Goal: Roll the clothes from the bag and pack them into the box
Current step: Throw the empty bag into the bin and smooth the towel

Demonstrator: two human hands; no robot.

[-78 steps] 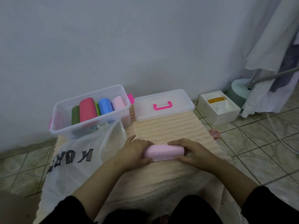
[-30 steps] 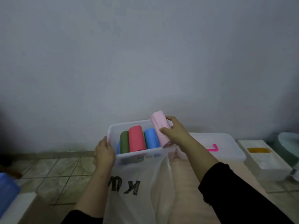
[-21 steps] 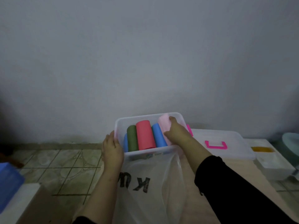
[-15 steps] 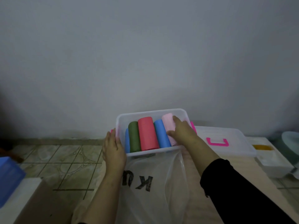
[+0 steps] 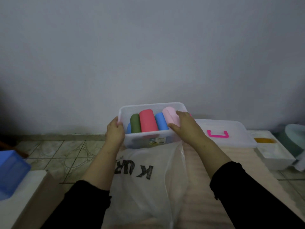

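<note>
a plain pale grey wall [image 5: 148, 47] fills the upper part of the view, dim and shadowed toward its corners. below it runs a floor of greenish patterned tiles [image 5: 66, 156] with dark grout lines. a cream ribbed mat [image 5: 247, 171] covers the floor at right. the light is low and cool.

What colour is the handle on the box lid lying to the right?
Bright pink handle on the clear lid, seen in the head view.
</note>
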